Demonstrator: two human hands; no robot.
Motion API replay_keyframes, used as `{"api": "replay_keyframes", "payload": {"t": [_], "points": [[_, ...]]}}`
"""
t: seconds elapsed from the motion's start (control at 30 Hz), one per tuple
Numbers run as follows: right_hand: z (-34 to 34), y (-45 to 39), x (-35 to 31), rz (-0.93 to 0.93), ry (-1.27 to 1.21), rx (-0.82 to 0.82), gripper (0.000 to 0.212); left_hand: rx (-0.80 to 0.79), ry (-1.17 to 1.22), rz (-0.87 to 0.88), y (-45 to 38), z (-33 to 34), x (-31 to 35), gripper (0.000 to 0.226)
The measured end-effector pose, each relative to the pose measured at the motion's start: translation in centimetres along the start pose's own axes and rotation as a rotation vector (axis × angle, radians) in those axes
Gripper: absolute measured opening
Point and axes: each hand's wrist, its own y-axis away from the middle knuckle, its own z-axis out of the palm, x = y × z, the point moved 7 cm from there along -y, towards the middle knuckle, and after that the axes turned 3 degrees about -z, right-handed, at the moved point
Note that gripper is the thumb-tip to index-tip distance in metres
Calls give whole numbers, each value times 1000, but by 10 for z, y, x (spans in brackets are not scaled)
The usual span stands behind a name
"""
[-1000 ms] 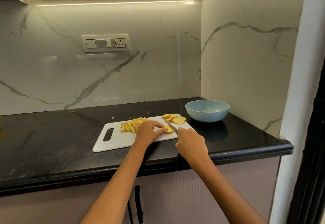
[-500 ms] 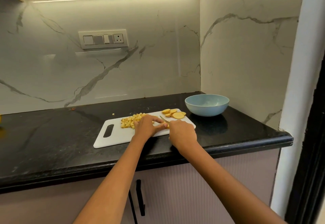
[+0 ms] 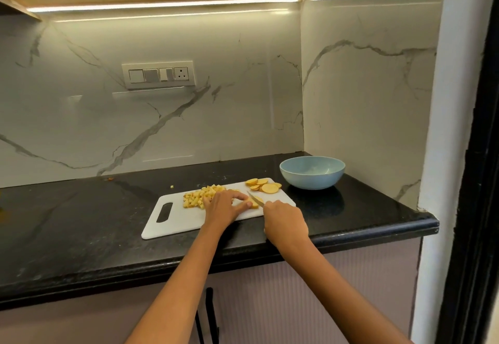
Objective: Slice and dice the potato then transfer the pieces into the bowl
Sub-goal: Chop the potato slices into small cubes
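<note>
A white cutting board (image 3: 175, 222) lies on the black counter. A heap of diced potato (image 3: 201, 196) sits at its middle back, and several round potato slices (image 3: 266, 185) lie at its far right corner. My left hand (image 3: 225, 206) pins a potato slice (image 3: 256, 202) to the board with curled fingers. My right hand (image 3: 285, 222) grips a knife (image 3: 255, 198) whose blade rests across that slice. The handle is hidden inside my fist. A light blue bowl (image 3: 312, 172) stands to the right of the board and looks empty.
A marble wall closes off the counter behind and to the right of the bowl. The counter's front edge (image 3: 351, 238) runs just below my right hand. One stray potato bit (image 3: 171, 186) lies behind the board. A switch panel (image 3: 158, 74) hangs on the back wall.
The knife blade lifted and came back down on the slice under my left fingers. The view tilted upward, so the counter sits lower in frame. Board and bowl have not moved.
</note>
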Motion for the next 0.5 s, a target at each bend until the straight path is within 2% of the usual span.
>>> {"api": "replay_keyframes", "payload": {"t": [0.07, 0.23, 0.33, 0.5], "points": [[1, 1, 9, 50, -84, 14, 29, -1, 30, -8, -1, 0, -1, 24], [6, -4, 13, 56, -152, -23, 28, 119, 114, -21, 0, -11, -4, 13], [7, -8, 9, 43, -147, -28, 28, 94, 116, 0, -1, -9, -2, 4], [6, -10, 7, 32, -128, -31, 27, 72, 78, 40, -1, -6, 1, 2]]}}
